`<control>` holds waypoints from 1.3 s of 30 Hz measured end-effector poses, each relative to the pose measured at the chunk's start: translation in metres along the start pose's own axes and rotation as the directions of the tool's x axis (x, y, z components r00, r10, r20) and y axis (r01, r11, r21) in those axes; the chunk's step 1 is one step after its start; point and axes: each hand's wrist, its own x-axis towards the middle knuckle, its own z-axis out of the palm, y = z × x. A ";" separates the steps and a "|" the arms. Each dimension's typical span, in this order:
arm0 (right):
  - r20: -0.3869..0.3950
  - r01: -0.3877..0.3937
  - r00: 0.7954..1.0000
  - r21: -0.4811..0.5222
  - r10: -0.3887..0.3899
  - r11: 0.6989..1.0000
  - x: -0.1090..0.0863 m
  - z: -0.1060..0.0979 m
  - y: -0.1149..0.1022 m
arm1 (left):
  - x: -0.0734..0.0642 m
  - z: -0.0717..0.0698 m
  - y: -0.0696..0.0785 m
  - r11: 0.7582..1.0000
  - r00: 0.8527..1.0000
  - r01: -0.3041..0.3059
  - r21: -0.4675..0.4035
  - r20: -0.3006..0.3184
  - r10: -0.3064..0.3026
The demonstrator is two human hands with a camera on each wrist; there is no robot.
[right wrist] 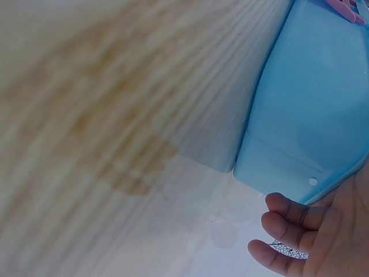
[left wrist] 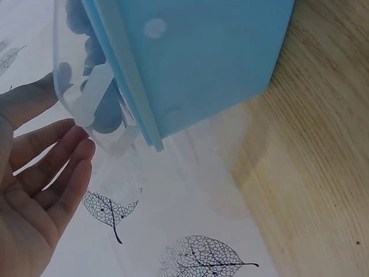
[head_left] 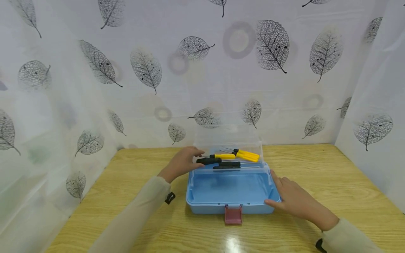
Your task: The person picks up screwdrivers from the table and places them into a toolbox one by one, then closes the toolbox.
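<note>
A light blue toolbox [head_left: 231, 210] stands with its clear lid [head_left: 226, 135] raised behind it. A clear tray [head_left: 245, 171] holding screwdrivers sits over its rear part. My left hand [head_left: 183, 162] pinches the tray's left end, thumb on the inner side and fingers outside, as the left wrist view shows. Close to that thumb lies a thick black-handled screwdriver [head_left: 209, 161]. My right hand [head_left: 292, 196] rests against the toolbox's right end, thumb at the front corner and index finger along the side. Its other fingers are relaxed beside the wall in the right wrist view.
Yellow-handled screwdrivers [head_left: 248, 155] and more black-handled ones [head_left: 229, 164] lie in the tray. A pink latch [head_left: 233, 215] hangs down at the toolbox's front. The wooden table [head_left: 142, 158] ends at a white leaf-print curtain [head_left: 177, 98] behind and on both sides.
</note>
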 end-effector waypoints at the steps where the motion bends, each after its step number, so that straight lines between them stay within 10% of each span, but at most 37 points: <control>1: -0.002 0.000 1.000 -0.001 0.000 1.000 0.000 0.000 0.000 | -0.001 0.000 -0.001 1.000 1.000 0.005 -0.017 -0.012 -0.005; 15: -0.008 0.010 1.000 -0.023 -0.010 1.000 -0.001 0.000 0.000 | -0.026 -0.001 -0.014 0.975 0.991 -0.009 -0.223 -0.134 -0.022; 39: 0.045 0.017 0.999 -0.048 -0.015 0.999 0.004 -0.011 0.002 | -0.074 -0.005 -0.023 0.964 0.994 0.089 -0.249 -0.035 -0.101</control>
